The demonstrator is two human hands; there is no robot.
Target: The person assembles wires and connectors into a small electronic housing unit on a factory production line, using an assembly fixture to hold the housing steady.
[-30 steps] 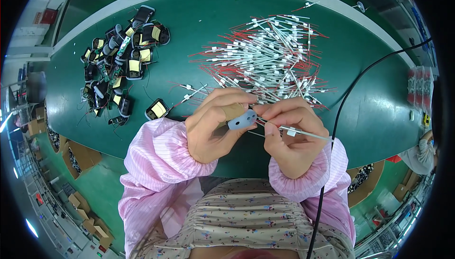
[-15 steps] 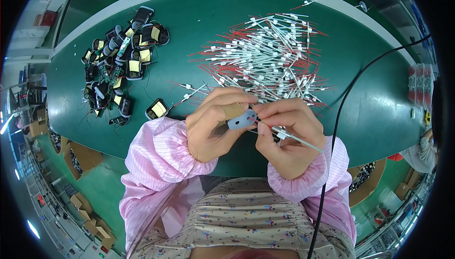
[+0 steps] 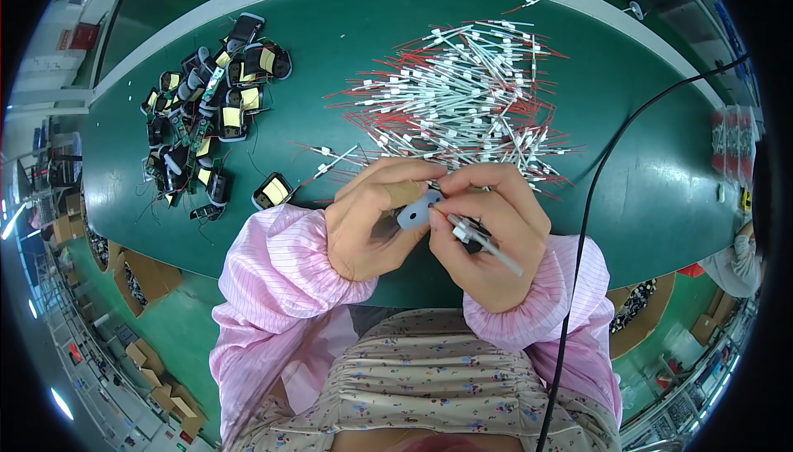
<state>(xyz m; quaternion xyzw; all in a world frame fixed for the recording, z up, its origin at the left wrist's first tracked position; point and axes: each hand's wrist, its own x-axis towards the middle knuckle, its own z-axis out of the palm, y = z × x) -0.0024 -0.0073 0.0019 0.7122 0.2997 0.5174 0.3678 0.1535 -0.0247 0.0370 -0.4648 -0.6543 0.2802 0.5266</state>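
Close in front of me, my left hand (image 3: 359, 225) grips a small device with a rounded grey-blue end piece (image 3: 418, 211) that has dark holes in it. Between the thumb and fingers of my right hand (image 3: 500, 233) is a wire lead (image 3: 489, 245) with a white connector and a pale sleeve, pointing back toward my wrist. The right fingertips touch the device's end piece, where the wire's thin end is hidden. Beyond my hands lies a heap of similar wire leads (image 3: 462, 92) with red wires and white connectors.
On the green table (image 3: 322, 121), a pile of black devices (image 3: 235, 121) with yellow pads and circuit boards lies at the left. A single black device (image 3: 272, 191) sits nearer me. A black cable (image 3: 587, 212) hangs down across the right side, past my right sleeve.
My right hand has moved left and its fingertips have come in close against the grey-blue end piece. The wire lead has shifted left with it. The left hand has barely moved.
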